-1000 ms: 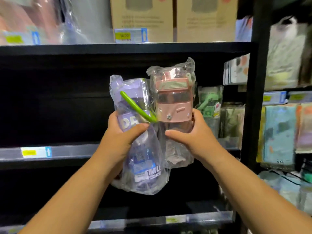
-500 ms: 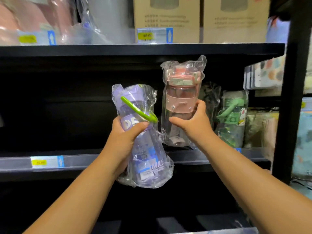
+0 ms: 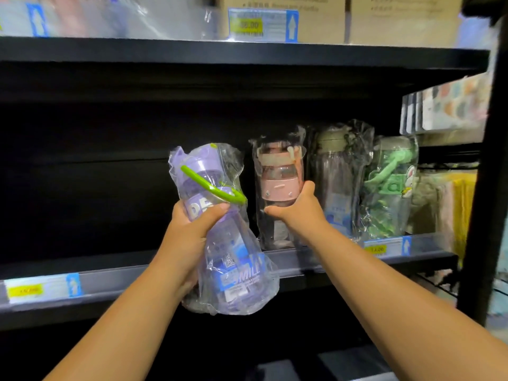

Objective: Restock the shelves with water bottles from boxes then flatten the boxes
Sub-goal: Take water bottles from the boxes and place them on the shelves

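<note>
My left hand (image 3: 192, 229) grips a purple water bottle (image 3: 220, 243) with a green strap, wrapped in clear plastic, held in front of the middle shelf (image 3: 137, 273). A pink water bottle (image 3: 277, 177) in plastic wrap stands upright on that shelf, and my right hand (image 3: 295, 213) is closed around its middle. To its right stand a dark bottle (image 3: 339, 174) and a green bottle (image 3: 390, 185), both wrapped.
The shelf's left part is dark and bare, with yellow price tags (image 3: 24, 290) along its front rail. Cardboard boxes (image 3: 302, 15) sit on the upper shelf. A black upright post (image 3: 483, 215) bounds the bay on the right, with other goods beyond it.
My right hand has carried the pink bottle forward and down onto the shelf beside the dark bottle. The purple bottle stays in my left hand. The view has shifted left.
</note>
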